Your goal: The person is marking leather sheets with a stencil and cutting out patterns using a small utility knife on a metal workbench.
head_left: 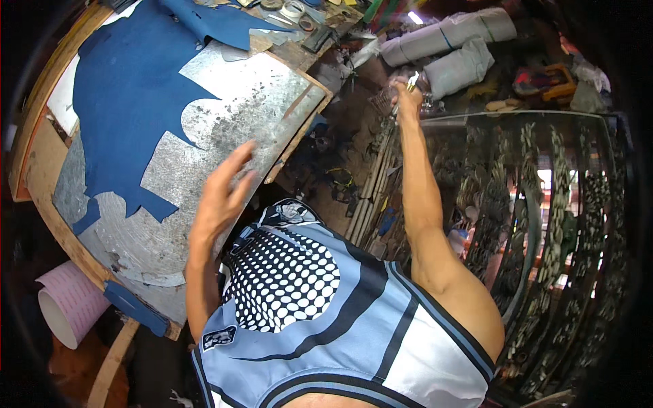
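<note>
My left hand [223, 190] is over the near edge of the metal-topped table, its fingers stretched and a little smeared by motion; nothing is in it. An irregular blue sheet [122, 102], which looks like leather, lies across the table's metal sheet [224, 129] beyond that hand, its edges cut into notches and curves. Far out to the right, my right hand [408, 102] is closed around a small shiny tool [412, 81] with a yellowish part; its exact kind is too small to tell. Wire-like items surround that hand.
Long wrapped rolls [449, 37] lie at the back right, near an orange tray [544, 81]. A glass-topped case [530, 117] with hanging strands stands at the right. A pink-white roll [71, 306] sits below the table's left edge. Tape rolls [292, 9] lie at the table's far end.
</note>
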`<control>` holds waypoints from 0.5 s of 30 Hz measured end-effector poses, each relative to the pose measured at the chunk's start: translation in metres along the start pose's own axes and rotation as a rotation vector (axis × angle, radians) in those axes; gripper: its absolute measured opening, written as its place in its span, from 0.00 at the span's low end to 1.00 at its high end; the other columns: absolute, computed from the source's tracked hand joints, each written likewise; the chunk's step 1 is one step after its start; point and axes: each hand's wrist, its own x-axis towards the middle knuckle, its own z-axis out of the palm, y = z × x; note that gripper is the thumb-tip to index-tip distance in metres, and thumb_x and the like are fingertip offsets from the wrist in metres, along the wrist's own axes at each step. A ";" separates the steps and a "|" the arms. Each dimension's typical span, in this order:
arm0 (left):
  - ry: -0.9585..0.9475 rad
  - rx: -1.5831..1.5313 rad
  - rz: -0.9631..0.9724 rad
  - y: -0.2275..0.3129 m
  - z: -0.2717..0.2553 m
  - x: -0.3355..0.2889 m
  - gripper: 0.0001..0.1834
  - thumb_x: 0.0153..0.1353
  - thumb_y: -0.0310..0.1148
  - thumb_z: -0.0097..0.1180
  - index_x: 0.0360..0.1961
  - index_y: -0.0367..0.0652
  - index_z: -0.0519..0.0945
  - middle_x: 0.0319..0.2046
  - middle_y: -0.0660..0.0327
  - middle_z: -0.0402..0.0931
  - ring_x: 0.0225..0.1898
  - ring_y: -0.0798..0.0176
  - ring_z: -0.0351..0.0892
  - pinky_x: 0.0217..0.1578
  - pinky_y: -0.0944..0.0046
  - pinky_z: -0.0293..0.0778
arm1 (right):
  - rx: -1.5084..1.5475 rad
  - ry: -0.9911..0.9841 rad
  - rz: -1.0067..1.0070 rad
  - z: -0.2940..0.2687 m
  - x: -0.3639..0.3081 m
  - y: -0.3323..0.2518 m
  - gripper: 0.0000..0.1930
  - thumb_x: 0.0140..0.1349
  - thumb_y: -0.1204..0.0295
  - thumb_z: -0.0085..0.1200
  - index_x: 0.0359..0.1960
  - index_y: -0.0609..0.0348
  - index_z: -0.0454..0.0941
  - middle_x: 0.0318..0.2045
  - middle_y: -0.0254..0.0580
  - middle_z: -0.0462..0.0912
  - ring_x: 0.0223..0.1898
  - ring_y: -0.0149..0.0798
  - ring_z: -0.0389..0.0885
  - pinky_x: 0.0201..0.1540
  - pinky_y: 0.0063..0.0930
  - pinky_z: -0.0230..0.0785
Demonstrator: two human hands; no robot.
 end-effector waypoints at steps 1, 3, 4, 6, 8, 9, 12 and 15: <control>0.009 -0.189 -0.189 -0.006 -0.014 -0.013 0.26 0.67 0.29 0.52 0.66 0.39 0.67 0.63 0.51 0.69 0.62 0.54 0.70 0.63 0.57 0.66 | 0.005 0.010 0.008 -0.005 -0.016 0.006 0.13 0.53 0.73 0.60 0.41 0.60 0.79 0.25 0.38 0.79 0.12 0.27 0.69 0.14 0.22 0.63; 0.173 -0.297 -0.301 -0.022 -0.041 -0.043 0.25 0.68 0.29 0.51 0.65 0.34 0.66 0.61 0.50 0.71 0.61 0.53 0.72 0.62 0.57 0.67 | 0.058 -0.027 0.107 -0.016 -0.050 0.033 0.10 0.53 0.73 0.59 0.37 0.59 0.78 0.23 0.35 0.78 0.12 0.27 0.69 0.13 0.22 0.63; 0.224 -0.299 -0.326 -0.032 -0.055 -0.061 0.25 0.69 0.29 0.51 0.65 0.33 0.66 0.60 0.50 0.71 0.60 0.53 0.73 0.62 0.57 0.67 | 0.118 -0.011 0.191 -0.014 -0.074 0.046 0.08 0.54 0.74 0.59 0.36 0.59 0.78 0.23 0.34 0.78 0.12 0.27 0.69 0.13 0.22 0.63; 0.274 -0.295 -0.345 -0.039 -0.068 -0.083 0.24 0.69 0.29 0.50 0.65 0.33 0.67 0.60 0.50 0.72 0.59 0.53 0.73 0.61 0.57 0.68 | 0.217 -0.015 0.314 -0.009 -0.125 0.085 0.06 0.56 0.73 0.58 0.35 0.58 0.78 0.21 0.33 0.76 0.12 0.27 0.69 0.14 0.21 0.63; 0.286 -0.261 -0.353 -0.033 -0.074 -0.103 0.22 0.68 0.28 0.50 0.63 0.34 0.70 0.58 0.51 0.74 0.59 0.54 0.74 0.61 0.58 0.68 | 0.267 -0.026 0.402 0.016 -0.175 0.104 0.06 0.58 0.72 0.58 0.36 0.58 0.78 0.21 0.32 0.75 0.13 0.26 0.69 0.14 0.20 0.63; 0.229 -0.213 -0.383 -0.021 -0.068 -0.102 0.20 0.66 0.26 0.51 0.59 0.35 0.75 0.56 0.52 0.76 0.58 0.57 0.74 0.59 0.58 0.69 | 0.271 -0.015 0.444 0.034 -0.199 0.097 0.06 0.60 0.71 0.58 0.37 0.58 0.78 0.21 0.32 0.74 0.13 0.26 0.69 0.15 0.20 0.63; -0.003 -0.034 -0.194 0.028 -0.026 -0.067 0.17 0.63 0.29 0.54 0.51 0.35 0.79 0.53 0.48 0.78 0.56 0.51 0.76 0.59 0.57 0.68 | 0.367 -0.142 0.357 0.079 -0.249 0.039 0.07 0.62 0.70 0.59 0.39 0.57 0.77 0.21 0.30 0.72 0.14 0.23 0.67 0.15 0.19 0.62; -0.108 0.047 0.450 0.039 0.027 -0.016 0.17 0.57 0.32 0.59 0.47 0.39 0.79 0.58 0.49 0.72 0.63 0.45 0.67 0.62 0.49 0.64 | 0.274 -0.408 0.139 0.120 -0.258 -0.023 0.12 0.63 0.69 0.60 0.45 0.58 0.75 0.20 0.29 0.71 0.14 0.22 0.66 0.16 0.18 0.60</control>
